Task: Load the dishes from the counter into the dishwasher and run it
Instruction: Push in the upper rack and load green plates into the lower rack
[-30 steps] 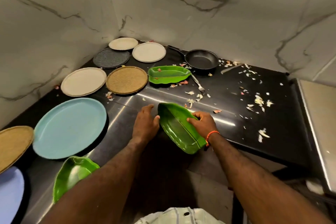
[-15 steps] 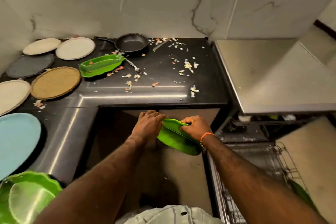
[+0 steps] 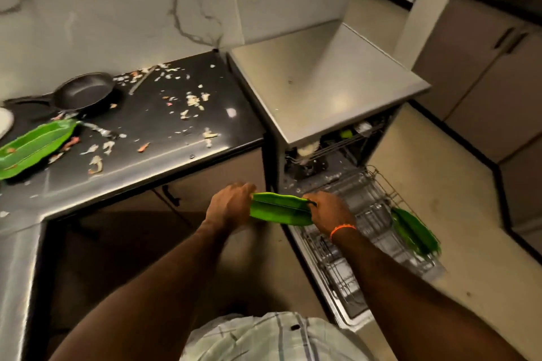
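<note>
you've got the green dish (image 3: 280, 211) pinched at each end, left hand (image 3: 230, 204) and right hand (image 3: 330, 209), hanging just short of the pulled-out rack (image 3: 366, 214), so i'd guess it could clip the rack's edge and slip if you rush it in.

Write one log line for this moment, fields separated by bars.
both hands grip green leaf plate | left hand | right hand | beside pulled-out dishwasher rack | not yet loaded
</note>
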`<state>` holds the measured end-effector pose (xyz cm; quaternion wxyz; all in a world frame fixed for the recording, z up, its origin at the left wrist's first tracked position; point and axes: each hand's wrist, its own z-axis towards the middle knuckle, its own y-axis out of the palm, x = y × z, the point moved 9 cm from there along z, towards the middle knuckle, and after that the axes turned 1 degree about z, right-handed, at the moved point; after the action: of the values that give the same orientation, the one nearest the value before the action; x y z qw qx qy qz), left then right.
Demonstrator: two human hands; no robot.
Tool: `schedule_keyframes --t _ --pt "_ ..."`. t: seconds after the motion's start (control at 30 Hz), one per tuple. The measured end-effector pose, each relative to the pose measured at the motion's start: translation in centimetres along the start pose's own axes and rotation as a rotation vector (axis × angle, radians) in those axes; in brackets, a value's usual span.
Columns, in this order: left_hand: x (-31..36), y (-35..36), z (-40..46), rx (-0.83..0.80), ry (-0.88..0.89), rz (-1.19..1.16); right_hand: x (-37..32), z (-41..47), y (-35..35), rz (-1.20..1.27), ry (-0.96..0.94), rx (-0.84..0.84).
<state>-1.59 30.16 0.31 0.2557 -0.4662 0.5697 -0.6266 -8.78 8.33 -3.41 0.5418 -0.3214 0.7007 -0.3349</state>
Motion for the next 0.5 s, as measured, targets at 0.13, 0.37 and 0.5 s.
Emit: schedule_keyframes --t 0.13,0.37,0.5 --pt "5.9 1.7 3.4 -0.064 0.141 -0.033 5.7 -2.3 -1.8 0.048 0.111 0.086" --pt "15.1 6.7 9.8 -0.189 0.353 -0.012 14.1 -6.1 -4.2 0.055 0.310 0.203" --pt "20.7 10.2 13.9 -0.276 0.494 -0.009 19.7 -7.0 -6.1 0.070 0.475 0.299"
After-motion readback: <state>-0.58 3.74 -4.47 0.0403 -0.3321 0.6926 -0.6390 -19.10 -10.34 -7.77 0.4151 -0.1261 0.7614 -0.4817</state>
